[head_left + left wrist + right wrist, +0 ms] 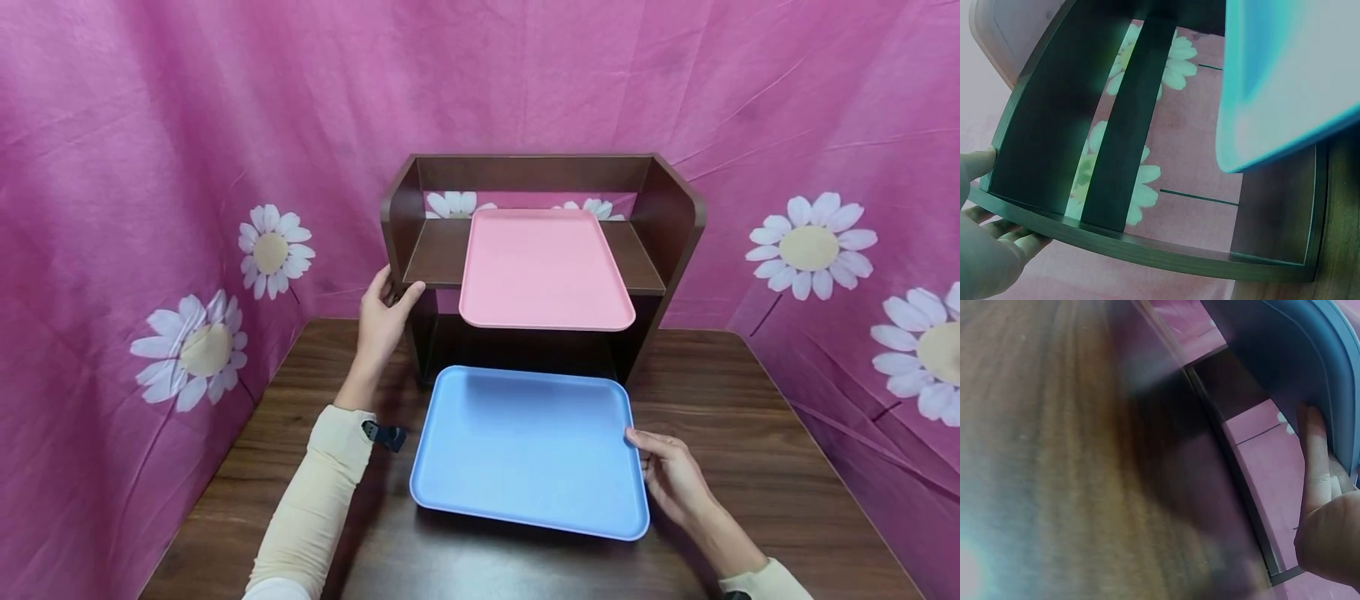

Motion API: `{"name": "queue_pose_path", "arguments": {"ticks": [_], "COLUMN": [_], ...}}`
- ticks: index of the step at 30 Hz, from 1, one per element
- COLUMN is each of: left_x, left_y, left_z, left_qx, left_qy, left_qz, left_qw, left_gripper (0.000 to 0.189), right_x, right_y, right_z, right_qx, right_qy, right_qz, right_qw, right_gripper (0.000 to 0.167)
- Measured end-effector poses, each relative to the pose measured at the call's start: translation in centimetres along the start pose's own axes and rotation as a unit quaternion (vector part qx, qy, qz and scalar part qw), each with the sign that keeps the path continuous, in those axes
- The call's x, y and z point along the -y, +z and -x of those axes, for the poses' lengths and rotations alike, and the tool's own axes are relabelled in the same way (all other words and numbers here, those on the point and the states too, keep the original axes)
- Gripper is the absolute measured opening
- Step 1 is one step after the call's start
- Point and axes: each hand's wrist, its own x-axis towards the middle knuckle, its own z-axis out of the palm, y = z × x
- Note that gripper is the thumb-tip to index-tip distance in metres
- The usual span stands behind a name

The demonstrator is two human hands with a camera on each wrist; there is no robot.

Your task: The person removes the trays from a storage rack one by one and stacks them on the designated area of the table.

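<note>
A dark brown two-level shelf [671, 221] stands at the back of the table. My left hand [381, 317] holds its left side at the middle board, thumb in front and fingers behind, as the left wrist view shows for the hand [991, 247] too. On the middle board lies a pink tray [545, 267], its front end jutting past the board. Before the lower opening, a blue tray [529, 454] is raised off the table. My right hand [671, 475] pinches its right rim, thumb on top; in the right wrist view, fingers [1317, 456] press beneath it.
A brown wood-grain table [720, 417] lies under everything. Pink cloth [525, 75] printed with white daisies [810, 246] hangs behind and on both sides. The shelf's lower level is dark inside.
</note>
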Motion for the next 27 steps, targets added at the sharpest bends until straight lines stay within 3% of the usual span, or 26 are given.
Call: {"name": "queue_pose_path", "arguments": {"ticks": [5,20,27], "left_x": [-0.1,-0.1,0.1], "left_y": [0.0,0.2,0.1], "left_z": [0.0,-0.3,0.0], "left_qx": [0.0,-0.003,-0.005], "left_qy": [0.001,-0.025,-0.01], "left_qz": [0.008,0.011,0.013], "left_qw": [1.0,0.9996,0.9998], "left_gripper": [0.062,0.063,0.062], "right_x": [-0.7,-1.9,-2.1], "right_y": [-0.2,-0.7,-0.9], "right_z": [0.2,-0.3,-0.3], "right_qx": [-0.02,-0.012,-0.007], "right_qy": [0.013,0.051,0.072], "right_qz": [0.015,0.062,0.072], "right_qw": [0.9996,0.9967,0.9948], "right_gripper": [0.046,0.038,0.034]}}
